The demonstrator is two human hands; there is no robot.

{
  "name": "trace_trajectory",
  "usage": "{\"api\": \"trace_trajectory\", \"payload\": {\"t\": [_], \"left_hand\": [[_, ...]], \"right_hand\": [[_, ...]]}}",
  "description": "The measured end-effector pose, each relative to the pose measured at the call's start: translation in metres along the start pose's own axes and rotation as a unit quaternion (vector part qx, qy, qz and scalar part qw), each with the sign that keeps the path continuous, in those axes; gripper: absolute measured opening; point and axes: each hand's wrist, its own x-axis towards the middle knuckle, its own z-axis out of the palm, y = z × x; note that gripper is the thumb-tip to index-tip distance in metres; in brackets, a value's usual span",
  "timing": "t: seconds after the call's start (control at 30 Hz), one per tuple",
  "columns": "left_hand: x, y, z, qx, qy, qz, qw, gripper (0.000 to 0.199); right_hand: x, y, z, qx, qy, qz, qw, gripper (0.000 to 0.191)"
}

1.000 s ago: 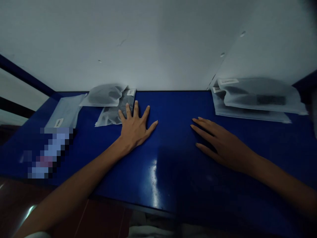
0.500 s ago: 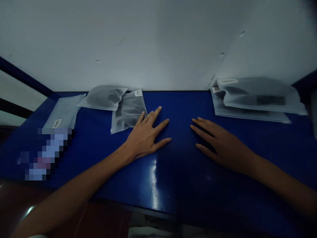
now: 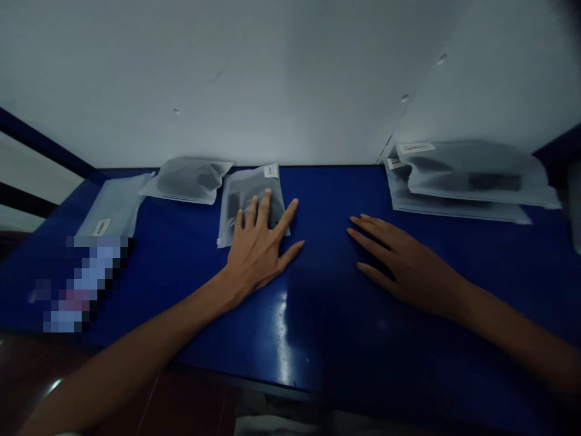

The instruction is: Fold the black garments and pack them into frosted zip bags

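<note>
from the head view, the left hand lies flat, fingers spread and not gripping, on a frosted zip bag whose dark contents are unclear. the right hand rests open on the glossy blue table, near stacked bags. a pixelated patch hides something.

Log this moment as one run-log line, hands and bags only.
left hand: spread on frosted zip bag | right hand: open, empty, over blue worktop | nearest right hand: stacked frosted zip bags

You can read nothing here: the small white labels on the frosted bags carry only tiny, illegible print.
</note>
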Motion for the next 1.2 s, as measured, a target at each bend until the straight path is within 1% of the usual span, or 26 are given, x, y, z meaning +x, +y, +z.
{"api": "trace_trajectory", "payload": {"t": [0.1,0.17,0.23,0.3,0.37,0.43,0.5,0.6,0.67,0.73,0.8,0.87,0.97,1.03,1.1,1.2], "left_hand": [[-0.004,0.010,-0.005,-0.044,-0.009,0.043,0.998,0.079],[-0.006,0.014,-0.008,-0.088,-0.007,0.070,0.994,0.077],[-0.006,0.014,-0.009,-0.129,-0.006,0.102,0.986,0.074],[-0.005,0.010,-0.008,-0.151,-0.015,0.153,0.977,0.072],[-0.003,0.006,-0.006,-0.151,-0.028,0.207,0.966,0.071],[-0.001,0.005,-0.003,-0.146,-0.037,0.243,0.958,0.070],[-0.001,0.007,-0.002,-0.132,-0.048,0.250,0.958,0.072],[-0.003,0.014,-0.003,-0.092,-0.075,0.215,0.969,0.078],[-0.004,0.017,-0.003,-0.069,-0.087,0.187,0.976,0.080],[-0.004,0.017,-0.004,-0.051,-0.086,0.179,0.979,0.081],[-0.004,0.015,-0.003,-0.038,-0.075,0.189,0.978,0.080],[-0.003,0.012,-0.001,-0.037,-0.053,0.196,0.979,0.079],[-0.002,0.009,0.003,-0.045,-0.012,0.203,0.978,0.076],[-0.001,0.007,0.005,-0.048,0.011,0.231,0.972,0.070],[0.001,0.005,0.006,-0.049,0.029,0.267,0.962,0.061],[0.003,0.001,0.005,-0.046,0.044,0.304,0.951,0.054]], "right_hand": [[0.000,0.000,0.000,-0.008,0.001,-0.005,1.000,0.063],[0.001,-0.001,-0.001,-0.002,0.009,-0.008,1.000,0.063],[0.002,-0.004,-0.003,0.000,0.035,-0.011,0.999,0.065],[0.004,-0.007,-0.006,-0.015,0.074,-0.015,0.997,0.071],[0.004,-0.010,-0.008,-0.043,0.107,-0.029,0.993,0.076],[0.004,-0.011,-0.010,-0.061,0.118,-0.061,0.989,0.077],[0.003,-0.012,-0.011,-0.068,0.115,-0.100,0.986,0.072],[0.003,-0.017,-0.013,-0.070,0.097,-0.165,0.979,0.064],[0.003,-0.022,-0.016,-0.068,0.070,-0.207,0.973,0.063],[0.003,-0.027,-0.017,-0.061,0.041,-0.230,0.970,0.061],[0.003,-0.029,-0.017,-0.046,0.027,-0.228,0.972,0.057],[0.003,-0.027,-0.015,-0.037,0.035,-0.203,0.978,0.055],[0.003,-0.020,-0.011,-0.057,0.089,-0.160,0.981,0.051],[0.003,-0.016,-0.010,-0.085,0.125,-0.140,0.978,0.044],[0.004,-0.013,-0.010,-0.106,0.145,-0.123,0.976,0.037],[0.004,-0.013,-0.011,-0.122,0.164,-0.109,0.973,0.036]]}}
